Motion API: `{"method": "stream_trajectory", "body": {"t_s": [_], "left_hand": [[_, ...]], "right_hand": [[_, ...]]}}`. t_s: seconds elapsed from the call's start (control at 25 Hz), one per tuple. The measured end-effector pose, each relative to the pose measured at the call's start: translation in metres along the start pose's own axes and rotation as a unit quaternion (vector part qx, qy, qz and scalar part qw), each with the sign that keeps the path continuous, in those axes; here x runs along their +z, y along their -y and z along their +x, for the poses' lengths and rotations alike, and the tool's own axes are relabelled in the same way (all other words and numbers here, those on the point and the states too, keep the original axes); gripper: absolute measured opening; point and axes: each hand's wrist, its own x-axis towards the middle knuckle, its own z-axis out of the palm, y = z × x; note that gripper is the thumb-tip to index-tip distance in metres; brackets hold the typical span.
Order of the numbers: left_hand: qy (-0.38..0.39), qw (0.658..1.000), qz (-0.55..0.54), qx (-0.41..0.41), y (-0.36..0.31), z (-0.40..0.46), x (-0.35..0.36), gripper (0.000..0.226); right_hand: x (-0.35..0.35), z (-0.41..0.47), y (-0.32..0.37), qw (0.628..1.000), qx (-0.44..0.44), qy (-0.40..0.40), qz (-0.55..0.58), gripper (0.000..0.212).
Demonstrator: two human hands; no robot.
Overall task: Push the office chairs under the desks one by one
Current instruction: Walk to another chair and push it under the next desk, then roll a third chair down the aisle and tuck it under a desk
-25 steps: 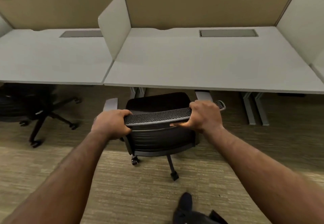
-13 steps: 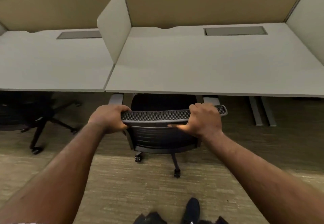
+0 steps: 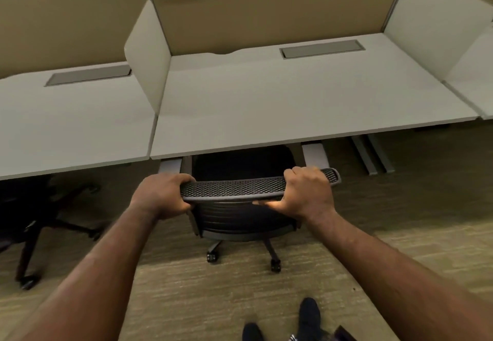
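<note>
A black mesh-backed office chair point(image 3: 240, 215) stands in front of me at the white desk point(image 3: 293, 105) marked 139. Its seat sits mostly beneath the desk's front edge, and both grey armrests poke out just under that edge. My left hand point(image 3: 162, 196) grips the left end of the backrest's top rail. My right hand point(image 3: 306, 193) grips the right end, thumb under the rail. The chair's rear casters rest on the carpet behind the desk line.
Another black chair point(image 3: 29, 220) is tucked under the neighbouring desk point(image 3: 66, 127) on the left, its base legs sticking out. White dividers point(image 3: 146, 57) separate the desks. Grey desk legs point(image 3: 373, 153) stand to the right. My dark shoes point(image 3: 306, 316) are on the carpet below.
The chair has rolled forward, so its seat has gone from mostly exposed to mostly under the desk. Both hands kept their grip on the backrest and I stepped closer.
</note>
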Motion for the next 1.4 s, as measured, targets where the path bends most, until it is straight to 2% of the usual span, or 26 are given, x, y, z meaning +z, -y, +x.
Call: {"method": "stream_trajectory", "body": {"t_s": [0.16,0.24,0.36,0.48,0.72,0.88,1.08,1.24,1.4], "left_hand": [[0.005,1.0,0.004,0.021,0.011,0.004,0.002,0.053],[-0.003,0.999,0.004,0.035,0.013,0.003,0.002,0.064],[-0.073,0.991,0.012,0.114,0.004,-0.002,0.002,0.085],[-0.133,0.973,0.009,0.188,-0.034,-0.002,0.007,0.097],[-0.12,0.937,-0.034,0.326,-0.164,0.01,0.002,0.102],[-0.111,0.902,-0.03,0.416,-0.272,-0.001,0.01,0.101],[-0.088,0.867,-0.046,0.489,-0.406,-0.046,0.034,0.097],[-0.063,0.831,-0.061,0.549,-0.524,-0.094,0.052,0.099],[-0.037,0.804,-0.062,0.59,-0.61,-0.124,0.064,0.103]], "right_hand": [[-0.007,-0.004,0.011,1.0,0.003,0.015,-0.005,0.082],[-0.013,-0.005,0.013,0.999,0.0,0.039,-0.015,0.084],[-0.022,-0.011,0.008,0.997,0.01,0.075,-0.021,0.102],[-0.035,-0.03,-0.008,0.994,0.037,0.09,-0.041,0.118],[-0.074,-0.111,-0.079,0.978,0.158,0.113,-0.07,0.122],[-0.105,-0.204,-0.143,0.957,0.254,0.114,-0.078,0.119],[-0.141,-0.327,-0.213,0.93,0.338,0.114,-0.091,0.117],[-0.182,-0.434,-0.265,0.898,0.412,0.098,-0.118,0.117],[-0.214,-0.524,-0.295,0.856,0.49,0.088,-0.137,0.116]]}}
